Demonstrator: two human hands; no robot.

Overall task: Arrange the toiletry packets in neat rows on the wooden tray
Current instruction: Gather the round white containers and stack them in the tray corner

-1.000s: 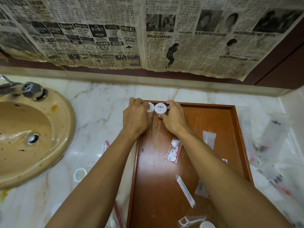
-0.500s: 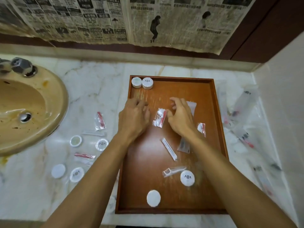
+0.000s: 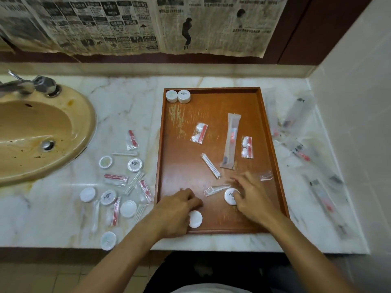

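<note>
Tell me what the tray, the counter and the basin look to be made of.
Tray: wood, reddish-brown varnish; grain shows, with a pale scuffed patch near the far left.
Counter: polished marble or a marble look-alike; white with grey and tan veins, glossy.
Basin: probably glazed ceramic, tan and shiny, with dark stains.

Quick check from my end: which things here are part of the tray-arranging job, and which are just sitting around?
Job:
wooden tray
two placed round soaps
toothbrush packet
loose packets on the counter
left hand
right hand

Just there:
sink
tap
newspaper
</note>
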